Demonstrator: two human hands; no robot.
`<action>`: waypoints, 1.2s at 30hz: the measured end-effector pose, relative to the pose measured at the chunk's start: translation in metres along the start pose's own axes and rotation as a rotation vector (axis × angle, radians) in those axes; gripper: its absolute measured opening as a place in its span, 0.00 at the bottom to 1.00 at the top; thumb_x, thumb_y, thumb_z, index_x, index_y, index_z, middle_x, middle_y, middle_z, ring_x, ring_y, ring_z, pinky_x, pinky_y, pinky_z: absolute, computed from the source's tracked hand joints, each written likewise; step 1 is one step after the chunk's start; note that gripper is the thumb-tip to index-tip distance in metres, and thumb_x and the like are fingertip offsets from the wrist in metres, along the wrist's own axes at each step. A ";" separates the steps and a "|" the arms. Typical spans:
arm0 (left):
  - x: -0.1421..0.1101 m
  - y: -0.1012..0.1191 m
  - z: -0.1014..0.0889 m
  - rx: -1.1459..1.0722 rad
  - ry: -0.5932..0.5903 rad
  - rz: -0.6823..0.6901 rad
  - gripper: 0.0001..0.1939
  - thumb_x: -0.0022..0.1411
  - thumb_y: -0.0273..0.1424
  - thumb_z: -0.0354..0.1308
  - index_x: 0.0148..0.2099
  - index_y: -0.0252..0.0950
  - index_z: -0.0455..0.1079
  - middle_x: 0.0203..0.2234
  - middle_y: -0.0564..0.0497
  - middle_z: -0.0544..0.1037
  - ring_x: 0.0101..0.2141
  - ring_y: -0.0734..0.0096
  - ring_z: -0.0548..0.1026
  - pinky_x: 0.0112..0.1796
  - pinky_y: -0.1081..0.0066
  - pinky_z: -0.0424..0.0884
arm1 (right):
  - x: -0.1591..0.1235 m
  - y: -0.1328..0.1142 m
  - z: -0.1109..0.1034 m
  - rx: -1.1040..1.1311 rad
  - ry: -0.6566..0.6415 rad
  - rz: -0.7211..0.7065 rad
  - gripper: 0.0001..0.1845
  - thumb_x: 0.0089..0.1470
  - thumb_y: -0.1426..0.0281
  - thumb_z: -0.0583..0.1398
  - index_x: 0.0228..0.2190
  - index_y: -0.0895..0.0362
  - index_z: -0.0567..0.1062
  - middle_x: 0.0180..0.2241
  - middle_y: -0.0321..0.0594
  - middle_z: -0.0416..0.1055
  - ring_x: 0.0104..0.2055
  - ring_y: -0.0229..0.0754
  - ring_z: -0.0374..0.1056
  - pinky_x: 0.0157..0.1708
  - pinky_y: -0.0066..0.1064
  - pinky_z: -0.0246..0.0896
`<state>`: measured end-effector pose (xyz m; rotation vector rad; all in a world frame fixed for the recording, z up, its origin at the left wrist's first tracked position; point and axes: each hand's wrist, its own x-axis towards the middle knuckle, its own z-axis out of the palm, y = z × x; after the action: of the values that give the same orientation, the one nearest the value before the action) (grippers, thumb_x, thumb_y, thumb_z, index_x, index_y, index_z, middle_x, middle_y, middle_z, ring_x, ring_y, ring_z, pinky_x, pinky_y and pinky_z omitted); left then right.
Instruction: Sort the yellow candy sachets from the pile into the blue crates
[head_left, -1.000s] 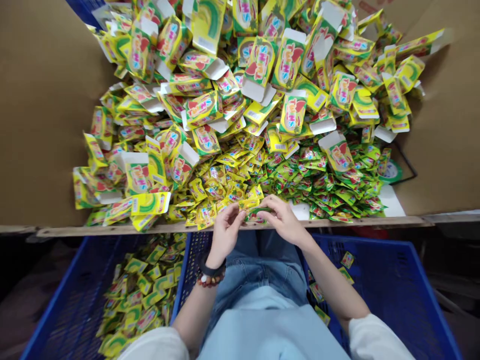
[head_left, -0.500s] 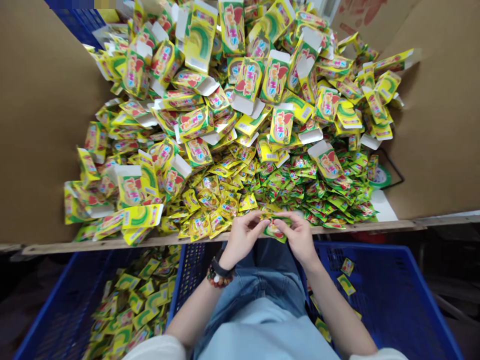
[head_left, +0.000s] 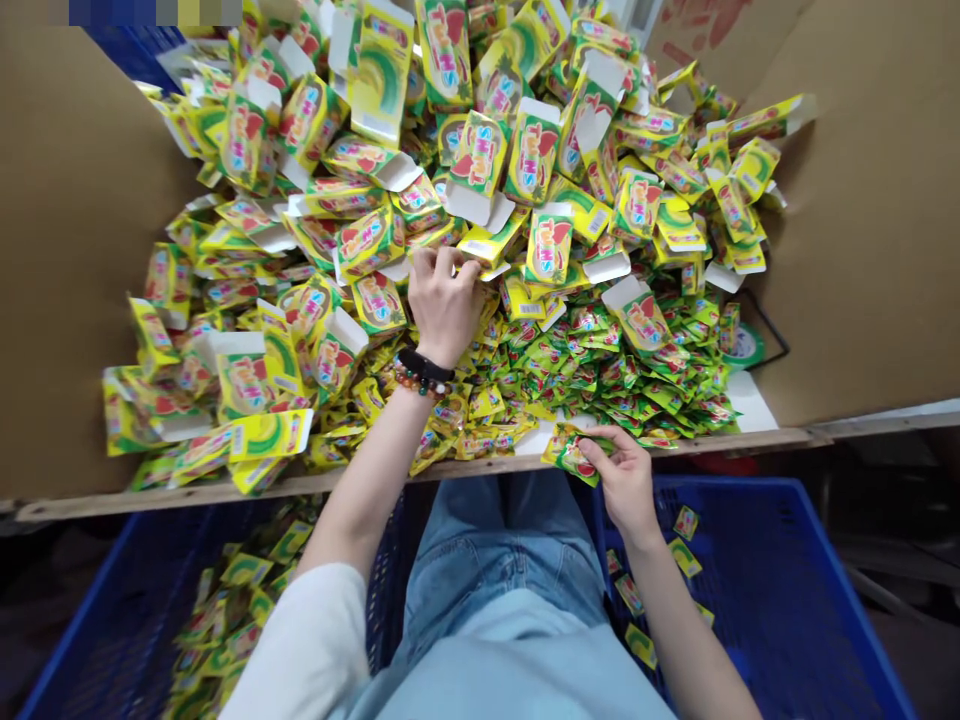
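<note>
My left hand (head_left: 446, 305), with a dark band and a bead bracelet at its wrist, reaches into the heap with its fingers curled down. Its fingertips are hidden beside a yellow box (head_left: 491, 240), so what they grip cannot be made out. My right hand (head_left: 622, 475) pinches small candy sachets (head_left: 568, 452), yellow and green, above the wooden front edge. Several open-flapped cartons (head_left: 531, 155) are piled behind. In front of them lie yellow sachets (head_left: 487, 403) and, to their right, green sachets (head_left: 637, 385).
Cardboard walls (head_left: 67, 250) flank the heap on both sides. A wooden edge (head_left: 420, 475) runs along the front. Below it, a left blue crate (head_left: 97, 610) holds many boxes, and a right blue crate (head_left: 780, 580) holds several. A tape roll (head_left: 744, 345) sits at the right.
My hands were together on the sachets at the front edge. My left hand has let go and moved forward into the boxes. The right keeps the sachets and has shifted slightly right.
</note>
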<state>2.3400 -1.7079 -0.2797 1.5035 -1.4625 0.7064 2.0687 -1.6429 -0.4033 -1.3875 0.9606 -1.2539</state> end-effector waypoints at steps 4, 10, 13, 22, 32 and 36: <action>-0.029 0.022 -0.025 -0.125 -0.035 0.126 0.11 0.66 0.31 0.52 0.48 0.40 0.72 0.43 0.46 0.75 0.52 0.55 0.66 0.55 0.50 0.60 | 0.001 -0.013 0.003 -0.080 0.072 -0.182 0.08 0.51 0.65 0.66 0.34 0.55 0.79 0.30 0.37 0.78 0.27 0.37 0.71 0.26 0.27 0.67; -0.088 0.056 -0.036 -0.464 -0.234 0.087 0.24 0.72 0.33 0.37 0.66 0.37 0.55 0.46 0.43 0.71 0.42 0.67 0.70 0.44 0.66 0.68 | 0.014 -0.042 0.017 -0.073 0.151 -0.641 0.07 0.55 0.73 0.63 0.37 0.51 0.78 0.36 0.36 0.79 0.42 0.42 0.75 0.43 0.34 0.72; -0.121 0.062 -0.025 -0.476 -0.313 0.013 0.26 0.72 0.36 0.36 0.70 0.37 0.48 0.48 0.41 0.71 0.41 0.66 0.72 0.43 0.67 0.69 | 0.023 -0.051 0.025 -0.101 0.086 -0.659 0.09 0.57 0.73 0.62 0.40 0.50 0.78 0.37 0.35 0.78 0.41 0.40 0.75 0.41 0.30 0.71; -0.173 0.070 -0.003 -0.355 -0.333 -0.009 0.41 0.52 0.35 0.62 0.66 0.36 0.53 0.47 0.42 0.74 0.43 0.58 0.76 0.41 0.63 0.75 | 0.037 -0.070 0.019 -0.631 -0.397 -0.495 0.08 0.59 0.74 0.58 0.34 0.54 0.78 0.35 0.39 0.73 0.38 0.42 0.72 0.40 0.32 0.67; -0.180 0.076 0.000 -0.486 -0.173 -0.106 0.32 0.55 0.34 0.60 0.61 0.36 0.58 0.50 0.40 0.75 0.48 0.58 0.77 0.48 0.60 0.75 | 0.023 -0.061 0.060 -1.126 -0.177 -0.589 0.15 0.60 0.74 0.56 0.48 0.57 0.73 0.36 0.45 0.72 0.37 0.46 0.68 0.37 0.35 0.60; -0.183 0.074 -0.002 -0.488 -0.139 -0.144 0.31 0.57 0.35 0.59 0.61 0.35 0.58 0.50 0.40 0.75 0.49 0.59 0.76 0.49 0.61 0.75 | 0.018 -0.046 0.062 -1.071 -0.102 -0.725 0.12 0.62 0.72 0.55 0.45 0.58 0.75 0.34 0.45 0.76 0.42 0.48 0.68 0.44 0.40 0.53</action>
<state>2.2427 -1.6144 -0.4235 1.2736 -1.4782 0.1401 2.1301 -1.6416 -0.3532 -2.7919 1.1563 -1.1502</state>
